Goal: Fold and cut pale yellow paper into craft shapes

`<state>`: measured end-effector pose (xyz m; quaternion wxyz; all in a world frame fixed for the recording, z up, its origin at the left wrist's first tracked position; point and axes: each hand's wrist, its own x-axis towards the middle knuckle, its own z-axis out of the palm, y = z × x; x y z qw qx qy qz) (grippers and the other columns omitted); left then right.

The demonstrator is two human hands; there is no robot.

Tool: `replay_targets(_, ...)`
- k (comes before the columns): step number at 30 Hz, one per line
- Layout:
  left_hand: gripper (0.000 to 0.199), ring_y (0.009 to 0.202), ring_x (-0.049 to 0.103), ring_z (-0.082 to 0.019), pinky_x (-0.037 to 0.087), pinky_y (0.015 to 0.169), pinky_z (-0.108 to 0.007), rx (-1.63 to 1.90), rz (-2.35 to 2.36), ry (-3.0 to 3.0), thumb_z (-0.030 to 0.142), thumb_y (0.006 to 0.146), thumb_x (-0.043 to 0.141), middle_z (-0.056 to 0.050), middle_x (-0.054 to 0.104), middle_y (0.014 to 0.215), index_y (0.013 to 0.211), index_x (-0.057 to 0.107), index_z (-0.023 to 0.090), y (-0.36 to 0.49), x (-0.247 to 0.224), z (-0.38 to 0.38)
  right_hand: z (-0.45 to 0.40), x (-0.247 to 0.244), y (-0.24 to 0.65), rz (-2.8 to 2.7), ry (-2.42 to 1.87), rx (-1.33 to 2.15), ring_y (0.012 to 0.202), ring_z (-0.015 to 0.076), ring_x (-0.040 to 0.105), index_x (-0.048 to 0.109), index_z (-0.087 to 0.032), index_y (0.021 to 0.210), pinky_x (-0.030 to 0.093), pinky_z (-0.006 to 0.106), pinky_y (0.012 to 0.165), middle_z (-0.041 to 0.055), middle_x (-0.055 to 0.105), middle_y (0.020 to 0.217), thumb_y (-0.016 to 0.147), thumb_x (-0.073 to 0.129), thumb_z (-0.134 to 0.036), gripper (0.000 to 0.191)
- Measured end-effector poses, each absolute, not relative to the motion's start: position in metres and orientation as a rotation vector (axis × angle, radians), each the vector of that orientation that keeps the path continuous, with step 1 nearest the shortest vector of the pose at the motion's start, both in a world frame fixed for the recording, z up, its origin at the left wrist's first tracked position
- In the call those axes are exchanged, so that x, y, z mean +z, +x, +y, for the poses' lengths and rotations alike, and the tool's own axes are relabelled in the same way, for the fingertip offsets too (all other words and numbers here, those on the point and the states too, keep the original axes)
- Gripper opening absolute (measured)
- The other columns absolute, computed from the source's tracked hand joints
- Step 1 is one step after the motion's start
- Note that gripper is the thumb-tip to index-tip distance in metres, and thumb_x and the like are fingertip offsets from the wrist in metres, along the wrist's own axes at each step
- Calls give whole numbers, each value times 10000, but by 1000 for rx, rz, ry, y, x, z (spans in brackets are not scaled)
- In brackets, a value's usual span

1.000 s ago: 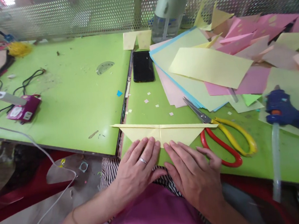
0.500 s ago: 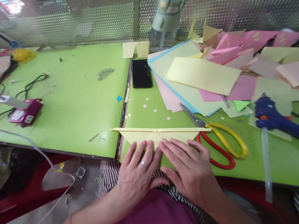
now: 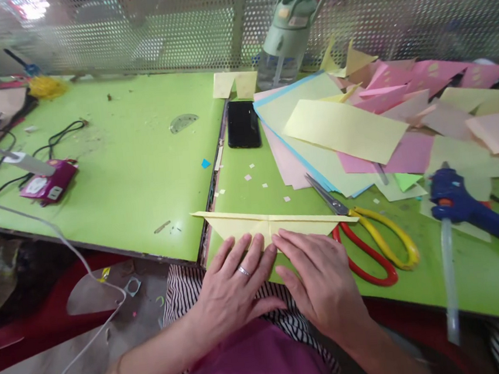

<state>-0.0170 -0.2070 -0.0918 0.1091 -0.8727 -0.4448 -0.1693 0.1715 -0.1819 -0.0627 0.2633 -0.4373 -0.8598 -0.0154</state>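
A pale yellow folded paper (image 3: 288, 221) lies flat along the front of the green table, with a narrow folded strip on its far edge and a crease down its middle. My left hand (image 3: 239, 276), a ring on one finger, rests open with its fingertips on the paper's near left part. Beside it my right hand (image 3: 322, 274) lies open, fingers pressing on the paper right of the crease. The paper's near edge is partly hidden under both hands. Scissors (image 3: 369, 234) with red and yellow handles lie just to the right, touching or under the paper's right tip.
A blue glue gun (image 3: 467, 201) with a clear stick lies at the right. Loose coloured paper sheets (image 3: 345, 131) pile at the back right. A black phone (image 3: 243, 124), a water bottle (image 3: 282, 48) and a folded paper piece (image 3: 235, 85) stand behind. A purple power socket (image 3: 49, 182) sits left.
The whole view has shifted slightly, so things appear a little further right. My right hand's fingers have moved slightly on the paper; the left hand stays nearly in place.
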Motion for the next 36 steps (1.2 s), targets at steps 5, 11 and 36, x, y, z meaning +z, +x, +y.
replay_targets(5,754,1388,403,-263,301,1172,-438,-533,-1315,-2563,704,901,362,-84,496,1475,1440,446,183,-14,-93,-207,-180,-61,169,-2353,-1236,-58,1022,237,622,631,-167,1231,394,420,954,111,712,1131,968,484,-277,320)
replay_targets(11,727,1340,469,-250,343,1147,-428,-602,-1343,-2607,699,894,385,-79,561,1415,1359,524,157,-20,-84,-207,-174,-59,166,-2416,-1292,-120,968,240,601,669,-177,1221,386,420,887,95,722,1077,981,454,-318,352)
replay_targets(36,170,839,669,-157,471,875,-347,-1113,-1335,-2476,94,865,649,-33,744,859,1024,688,137,-58,-37,-234,-202,-34,226,-2223,-1332,-221,893,249,641,640,-209,1084,473,421,826,93,687,983,914,587,-206,178)
